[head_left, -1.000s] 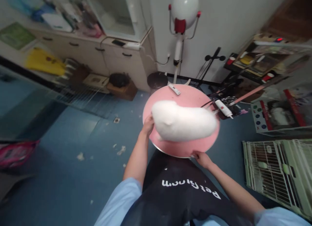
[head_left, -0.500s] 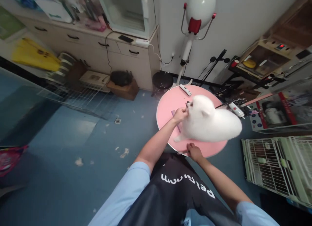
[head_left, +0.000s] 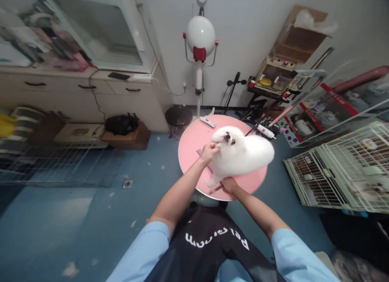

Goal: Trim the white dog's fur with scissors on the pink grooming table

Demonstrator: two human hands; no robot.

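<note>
A fluffy white dog [head_left: 252, 154] stands on a round pink grooming table [head_left: 188, 152], its face tipped up toward me. My left hand [head_left: 210, 153] is closed on the fur at the dog's muzzle or cheek. Low by the dog's front legs, my right hand [head_left: 229, 185] grips a thin, straight tool [head_left: 216, 189] that points left over the table edge; its kind is too small to make out. A flat purple piece [head_left: 199, 152] lies partly hidden behind my left hand and the dog.
On the table's far side rests a white and grey clipper-like device [head_left: 208, 122]. A white tube [head_left: 266, 131] hangs beside the table. Behind are a black stool [head_left: 178, 116] and a stand dryer [head_left: 200, 37]. Wire cages [head_left: 322, 172] stand at the right.
The dog's head has turned from facing left to facing up toward me. My right hand has moved closer to the dog's front legs with the thin tool. The camera view has shifted.
</note>
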